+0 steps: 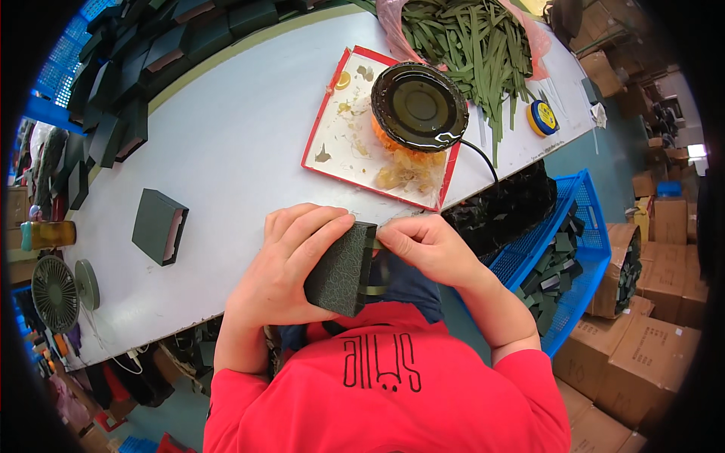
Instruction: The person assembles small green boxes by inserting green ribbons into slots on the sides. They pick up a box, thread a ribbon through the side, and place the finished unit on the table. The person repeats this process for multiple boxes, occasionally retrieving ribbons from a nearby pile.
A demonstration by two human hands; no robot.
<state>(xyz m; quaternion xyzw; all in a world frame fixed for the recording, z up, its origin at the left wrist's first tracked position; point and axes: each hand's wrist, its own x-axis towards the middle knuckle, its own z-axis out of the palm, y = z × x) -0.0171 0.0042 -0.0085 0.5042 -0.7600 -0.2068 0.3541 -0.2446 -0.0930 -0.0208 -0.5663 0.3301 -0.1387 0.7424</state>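
Head view: two hands work on a dark green box

The left hand (283, 264) holds a dark green box (336, 273) at the near edge of the counter (226, 151), right in front of the person's tummy. Its fingers wrap around the box, with the fingertips over the top end. The right hand (432, 245) is on the other side of the box. Its thumb and first finger are pinched together at the top corner, and they look closed on a green ribbon (374, 290). Part of the ribbon sticks out lower down on that same side.

Another dark green box (157, 226) stands by itself toward the left end of the counter. Lots more boxes (140, 75) are heaped along the far left edge. A small fan (55, 293) is by the near left corner.

Past the hands, a white tray with red sides (321, 124) sits close to the near edge. On it is a round black pan (419, 106), with yellow lumps (408, 172) just beside it. Near the far right corner, a pink bag (390, 26) is full of green strips (468, 49). A round yellow and blue tin (541, 118) is near the right edge.
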